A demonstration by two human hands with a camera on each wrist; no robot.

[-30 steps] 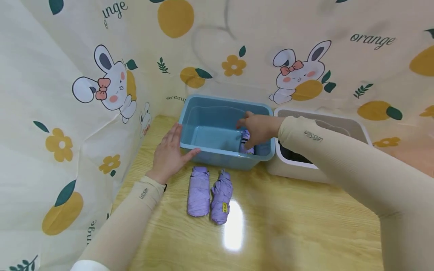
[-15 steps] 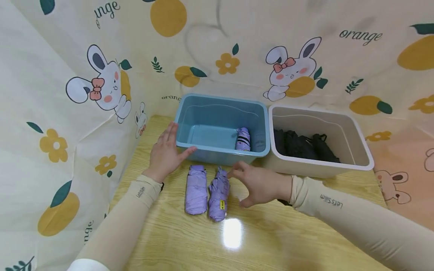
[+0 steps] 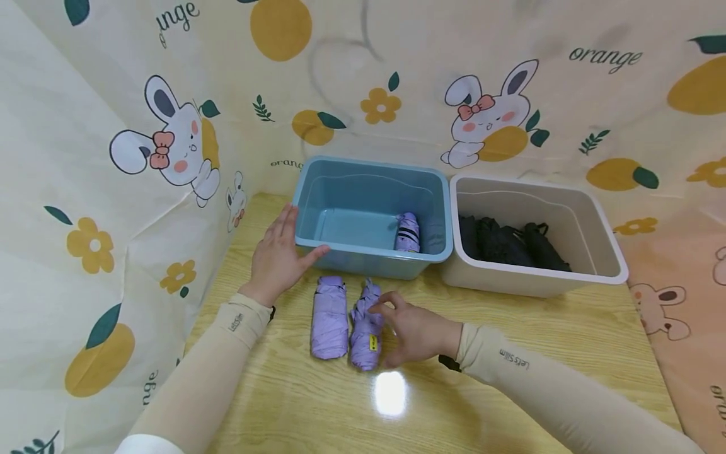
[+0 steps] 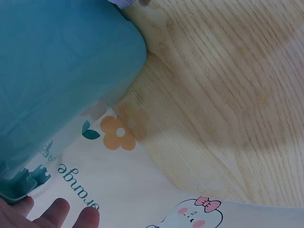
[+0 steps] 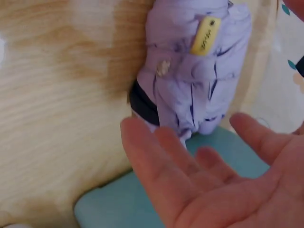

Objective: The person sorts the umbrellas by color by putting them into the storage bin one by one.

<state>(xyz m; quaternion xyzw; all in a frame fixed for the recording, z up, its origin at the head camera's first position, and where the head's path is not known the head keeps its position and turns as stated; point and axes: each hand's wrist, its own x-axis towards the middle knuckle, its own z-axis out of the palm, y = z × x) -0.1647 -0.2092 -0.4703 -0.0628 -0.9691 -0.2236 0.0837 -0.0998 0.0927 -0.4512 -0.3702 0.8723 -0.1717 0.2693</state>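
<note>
My left hand (image 3: 276, 258) rests with straight fingers at the left end of the blue bin (image 3: 351, 257), its thumb along the front rim. Two folded purple umbrellas lie side by side on the table before the bin. Fingers spread, my right hand (image 3: 416, 331) hovers at the right side of the right-hand umbrella (image 3: 365, 343), which bears a yellow tag (image 5: 205, 35). Its fingertips overlap the umbrella in the head view; no grip shows in the right wrist view. Beyond it is the plain left-hand umbrella (image 3: 329, 318). Another purple umbrella (image 3: 407, 233) lies inside the bin's right end.
Against the blue bin's right side stands a beige bin (image 3: 527, 282) with several black folded bundles (image 3: 501, 243) inside. Behind both bins and along the left rises a patterned sheet (image 3: 351, 82). The wooden table (image 3: 317, 403) extends toward me.
My right hand has come out of the blue bin, leaving the purple umbrella inside, and moved down and left to the tagged umbrella. My left hand stays at the bin.
</note>
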